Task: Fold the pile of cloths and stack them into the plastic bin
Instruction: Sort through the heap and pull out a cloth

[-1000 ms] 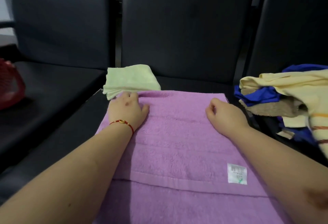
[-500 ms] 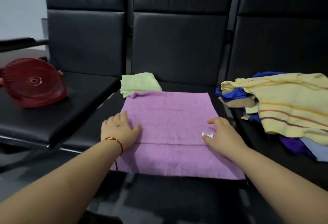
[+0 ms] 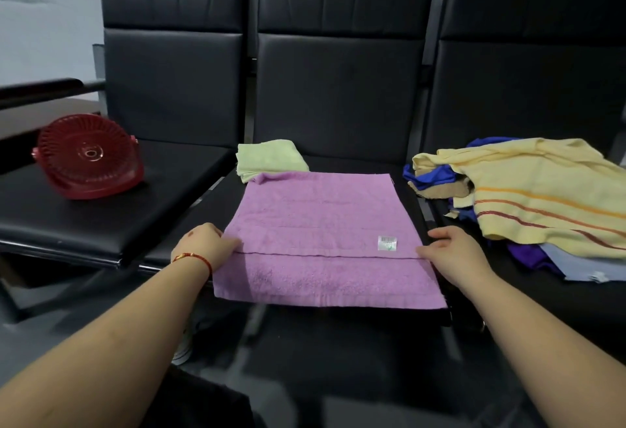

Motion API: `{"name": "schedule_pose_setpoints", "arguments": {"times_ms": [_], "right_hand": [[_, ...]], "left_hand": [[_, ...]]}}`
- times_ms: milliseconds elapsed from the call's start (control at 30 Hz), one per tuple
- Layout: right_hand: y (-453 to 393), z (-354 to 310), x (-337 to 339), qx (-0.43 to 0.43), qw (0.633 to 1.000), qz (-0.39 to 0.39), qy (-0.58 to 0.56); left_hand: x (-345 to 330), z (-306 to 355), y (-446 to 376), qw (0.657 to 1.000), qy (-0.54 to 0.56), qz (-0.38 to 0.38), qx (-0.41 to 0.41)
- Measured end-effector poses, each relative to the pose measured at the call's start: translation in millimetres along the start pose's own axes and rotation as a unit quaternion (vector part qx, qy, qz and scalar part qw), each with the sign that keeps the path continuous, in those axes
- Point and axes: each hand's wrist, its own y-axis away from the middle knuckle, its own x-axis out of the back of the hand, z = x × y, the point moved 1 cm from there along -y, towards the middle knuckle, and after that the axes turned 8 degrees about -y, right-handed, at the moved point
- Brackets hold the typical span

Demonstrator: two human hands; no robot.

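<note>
On the middle black seat (image 3: 342, 163): purple towel (image 3: 321, 224) lies flat, half-folded, folded edge running between the hands, white label (image 3: 387, 243) near its right end. Left hand (image 3: 203, 244) grips the towel's left edge at that fold line, fingers curled on it. Right hand (image 3: 450, 251) touches the right edge, fingers loosely extended; can't tell if it pinches cloth. Folded light-green cloth (image 3: 269, 158) touches the towel's far-left corner. Unfolded cloth pile (image 3: 528, 197) on right seat. Red plastic bin (image 3: 86, 156) tipped on its side on left seat.

arms: bare, sleeveless | left wrist: red cord bracelet (image 3: 193, 257), gold bead
</note>
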Motion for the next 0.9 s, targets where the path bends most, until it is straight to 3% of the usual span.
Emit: {"name": "schedule_pose_setpoints", "arguments": {"times_ms": [133, 233, 300, 367, 433, 567, 733, 900], "right_hand": [[8, -9, -13, 0.092, 0.989, -0.038, 0.107], [11, -8, -30, 0.149, 0.956, -0.111, 0.229], [11, -7, -39, 0.15, 0.933, -0.148, 0.292], [8, -5, -46, 0.129, 0.922, -0.168, 0.325], [4, -3, -52, 0.099, 0.916, -0.181, 0.343], [-2, -5, -57, 0.063, 0.91, -0.194, 0.36], [-22, -5, -61, 0.072, 0.912, -0.181, 0.36], [-37, -4, -67, 0.107, 0.932, -0.138, 0.318]], "left_hand": [[-4, 9, -1, 0.998, -0.045, 0.046, -0.01], [-11, 14, -5, 0.999, -0.024, 0.035, -0.034], [-11, 14, -6, 0.998, 0.0, 0.049, -0.038], [-12, 15, -3, 0.992, -0.002, 0.11, -0.058], [-16, 20, 2, 0.986, -0.042, 0.117, -0.113], [-43, 27, 2, 0.97, -0.191, -0.036, -0.147], [-45, 30, -22, 0.97, -0.192, -0.035, -0.145], [-47, 38, -40, 0.977, -0.157, 0.015, -0.144]]}}
